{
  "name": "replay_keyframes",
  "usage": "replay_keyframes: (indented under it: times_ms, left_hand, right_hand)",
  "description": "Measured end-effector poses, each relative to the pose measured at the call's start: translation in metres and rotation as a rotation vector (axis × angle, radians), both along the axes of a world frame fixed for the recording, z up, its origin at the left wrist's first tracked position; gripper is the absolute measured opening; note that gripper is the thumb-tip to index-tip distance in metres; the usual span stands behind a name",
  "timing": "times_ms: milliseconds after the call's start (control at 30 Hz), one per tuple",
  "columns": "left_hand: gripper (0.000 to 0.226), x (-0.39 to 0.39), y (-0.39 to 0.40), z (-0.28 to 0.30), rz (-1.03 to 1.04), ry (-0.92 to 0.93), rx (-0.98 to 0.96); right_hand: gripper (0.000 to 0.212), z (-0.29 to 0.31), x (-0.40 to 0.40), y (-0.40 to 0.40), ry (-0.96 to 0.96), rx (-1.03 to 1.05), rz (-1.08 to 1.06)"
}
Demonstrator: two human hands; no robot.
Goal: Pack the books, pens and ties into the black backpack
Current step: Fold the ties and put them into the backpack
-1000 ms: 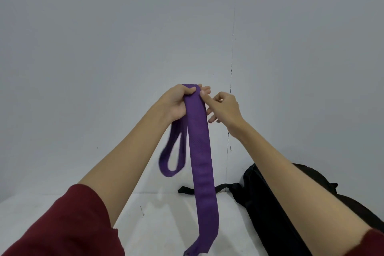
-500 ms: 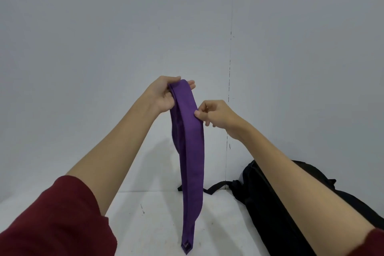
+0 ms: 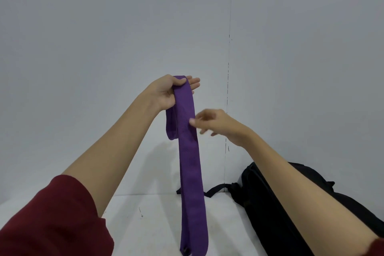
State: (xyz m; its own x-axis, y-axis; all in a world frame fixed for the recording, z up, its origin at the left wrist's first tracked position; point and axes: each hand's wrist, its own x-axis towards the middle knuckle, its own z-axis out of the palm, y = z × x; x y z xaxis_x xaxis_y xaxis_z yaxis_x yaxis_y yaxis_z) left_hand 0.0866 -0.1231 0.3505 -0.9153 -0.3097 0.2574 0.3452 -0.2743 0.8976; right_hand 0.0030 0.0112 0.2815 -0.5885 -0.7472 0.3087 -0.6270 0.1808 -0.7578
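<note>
While dark red sleeves fill the bottom corners nearest the camera, two bare forearms reach forward over a white tabletop. On the right side of that tabletop lies the black backpack, one strap trailing toward the wall. Farther out, the purple tie hangs folded over the left hand, whose thumb and fingers pinch it at the fold; the long wide end drops down past the picture's bottom edge and a short loop hangs behind. The right hand is blurred, fingers loosely spread beside the tie, its fingertip touching the cloth, gripping nothing. Behind stands a grey wall.
</note>
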Motion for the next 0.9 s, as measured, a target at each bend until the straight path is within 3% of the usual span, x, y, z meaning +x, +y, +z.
replay_keyframes:
  times_ms: [67,233,400,567,667,900]
  left_hand:
    - [0.033,-0.001,0.007,0.002,-0.023,0.005,-0.045]
    - [0.031,-0.005,0.011,0.006,-0.013,0.084,-0.041]
    - [0.035,-0.003,0.008,-0.015,-0.128,-0.008,-0.190]
    - [0.030,-0.013,0.012,-0.037,-0.246,0.037,-0.102]
    - [0.028,-0.010,0.011,-0.041,-0.265,-0.032,-0.210]
    - [0.025,-0.013,0.018,-0.041,-0.174,-0.018,-0.182]
  right_hand:
    - [0.038,0.009,0.003,-0.005,-0.053,-0.153,0.020]
    - [0.018,0.025,0.012,-0.016,-0.160,-0.338,0.061]
    - [0.013,0.047,0.016,-0.019,-0.250,-0.531,0.058]
    - [0.014,0.062,0.011,-0.016,-0.235,-0.502,-0.006]
    - [0.016,0.065,0.005,-0.014,-0.226,-0.532,-0.006]
    - [0.015,0.060,-0.007,-0.013,-0.207,-0.454,-0.043]
